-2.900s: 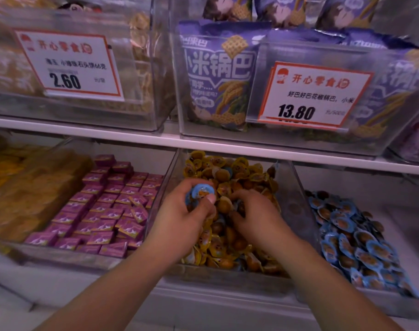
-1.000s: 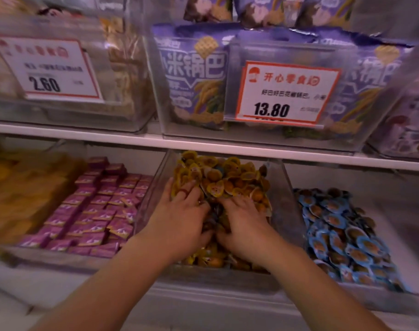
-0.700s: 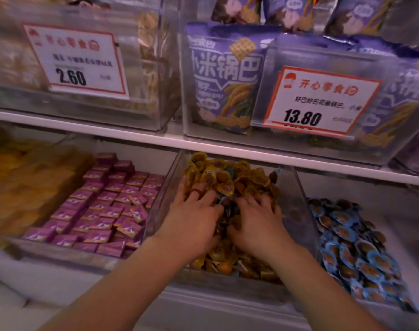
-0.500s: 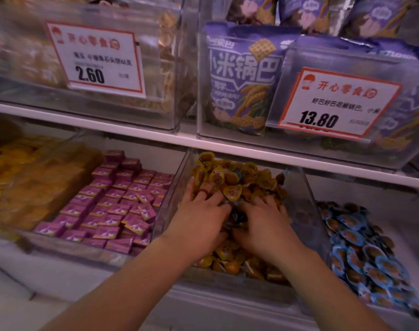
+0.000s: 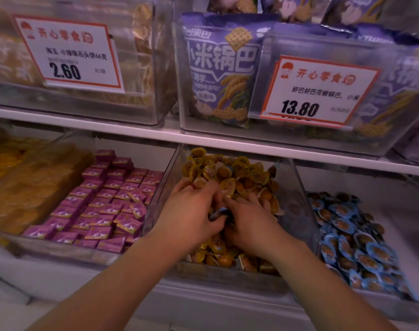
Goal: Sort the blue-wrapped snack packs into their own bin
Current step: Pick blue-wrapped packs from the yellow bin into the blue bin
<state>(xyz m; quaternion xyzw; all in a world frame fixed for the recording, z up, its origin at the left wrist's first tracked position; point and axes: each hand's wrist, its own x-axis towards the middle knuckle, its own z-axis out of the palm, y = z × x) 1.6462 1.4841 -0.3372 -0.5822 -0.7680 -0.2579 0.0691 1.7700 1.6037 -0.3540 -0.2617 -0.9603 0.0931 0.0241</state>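
Blue film of a light, slick, crushable stray pack (image 5: 218, 213) shows between my left hand (image 5: 191, 213) and right hand (image 5: 249, 222), both curled into the yellow packs (image 5: 239, 173) at the middle bin's (image 5: 297, 199) centre; what each holds I cannot tell; best pinched by its flat rim.

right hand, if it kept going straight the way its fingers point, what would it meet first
The right hand points up and slightly left into the middle bin, so it would probably push first into the yellow-wrapped snack packs heaped ahead of its fingertips. Depth there is unclear.
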